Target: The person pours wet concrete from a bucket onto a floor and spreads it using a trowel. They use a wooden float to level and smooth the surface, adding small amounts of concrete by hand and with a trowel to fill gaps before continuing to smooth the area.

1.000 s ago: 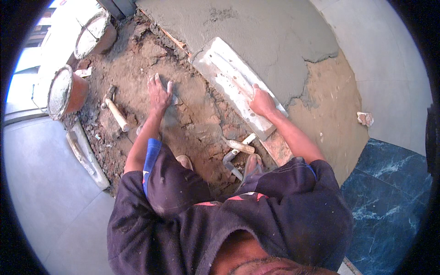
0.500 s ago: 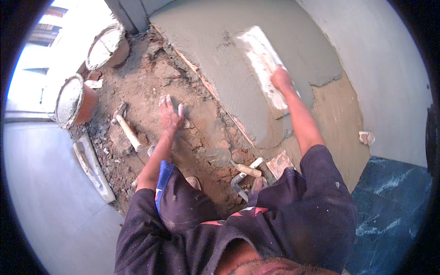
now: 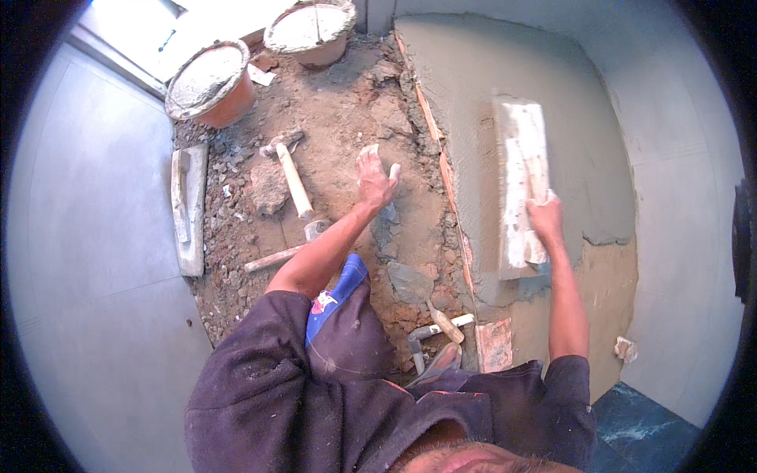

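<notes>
Head view: right hand (image 3: 544,218) closed on a long, white-smeared rectangular float (image 3: 516,177), over wet grey mortar (image 3: 461,87) at right; left hand (image 3: 378,184) apparently empty, fingers loosely open. I judge smoothing in hand; the next move calls for level pressure.

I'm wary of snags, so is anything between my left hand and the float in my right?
Yes, a thin reddish strip runs between the left hand and the float, along the edge of the wet grey mortar. Nothing visible stands between the right hand and the float it grips.
</notes>
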Tool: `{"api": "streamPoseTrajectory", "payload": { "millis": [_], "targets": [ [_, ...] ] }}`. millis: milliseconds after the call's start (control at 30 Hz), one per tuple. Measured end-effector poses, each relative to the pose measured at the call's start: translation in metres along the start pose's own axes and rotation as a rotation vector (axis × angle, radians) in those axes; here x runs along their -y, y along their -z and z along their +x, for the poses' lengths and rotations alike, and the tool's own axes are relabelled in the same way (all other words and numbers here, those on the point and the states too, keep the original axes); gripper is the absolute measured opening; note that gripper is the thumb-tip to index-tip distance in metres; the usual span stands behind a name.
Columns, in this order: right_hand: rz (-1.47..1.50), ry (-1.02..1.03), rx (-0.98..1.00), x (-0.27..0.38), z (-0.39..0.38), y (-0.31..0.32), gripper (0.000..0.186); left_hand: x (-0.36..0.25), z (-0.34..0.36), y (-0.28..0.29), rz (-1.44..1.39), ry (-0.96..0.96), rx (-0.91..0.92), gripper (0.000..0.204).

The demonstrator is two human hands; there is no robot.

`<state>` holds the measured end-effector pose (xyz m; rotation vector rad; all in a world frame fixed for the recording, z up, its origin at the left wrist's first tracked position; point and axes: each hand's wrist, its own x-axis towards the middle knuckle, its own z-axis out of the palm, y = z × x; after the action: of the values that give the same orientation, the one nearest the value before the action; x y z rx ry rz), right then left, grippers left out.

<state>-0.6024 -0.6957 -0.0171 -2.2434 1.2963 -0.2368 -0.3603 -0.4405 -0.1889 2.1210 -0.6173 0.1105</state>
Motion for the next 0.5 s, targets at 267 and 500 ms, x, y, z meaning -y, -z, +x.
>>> {"api": "streamPoseTrajectory", "payload": {
  "millis": [267, 500],
  "targets": [
    [-0.111, 0.316, 0.347, 0.123, -0.027, -0.07, 0.048, -0.069, 0.054, 0.127, -0.106, -0.09, -0.043, 0.051],
    [-0.285, 0.383, 0.401, 0.155, -0.02, -0.135, 0.067, 0.013, 0.05, 0.193, 0.407, 0.302, 0.167, 0.076]
  ]
}}
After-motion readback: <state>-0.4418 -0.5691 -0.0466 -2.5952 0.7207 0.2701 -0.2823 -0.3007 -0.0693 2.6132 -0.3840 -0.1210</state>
